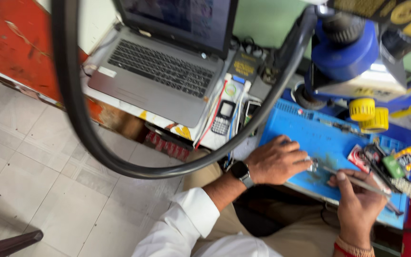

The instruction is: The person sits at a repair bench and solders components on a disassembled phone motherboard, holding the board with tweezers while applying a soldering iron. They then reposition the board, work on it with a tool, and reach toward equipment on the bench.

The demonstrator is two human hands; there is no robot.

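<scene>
Pale floor tiles fill the left of the view, and a cluttered bench runs along the right under a blue microscope point(346, 52) with yellow knobs. On the bench lies a blue work mat point(310, 138). The left hand point(277, 161), with a dark watch at the wrist, rests on the mat, its fingers point(301, 162) closed on a small metal part point(313, 165) at the mat's near edge. The right hand point(360, 204) grips a thin metal tool point(357, 180), likely tweezers, fingers clamped round its shaft, the tip reaching to the part.

To do this well, the left hand should probably keep the part pressed flat to the mat while the tool tip works lightly, with both wrists braced on the bench edge.

Behind the mat sit an open grey laptop point(158, 71), a small handheld device with a keypad point(223, 117), and loose cables. A thick black hose point(79, 114) loops across the view, and small tools and packets crowd the mat's right end.
</scene>
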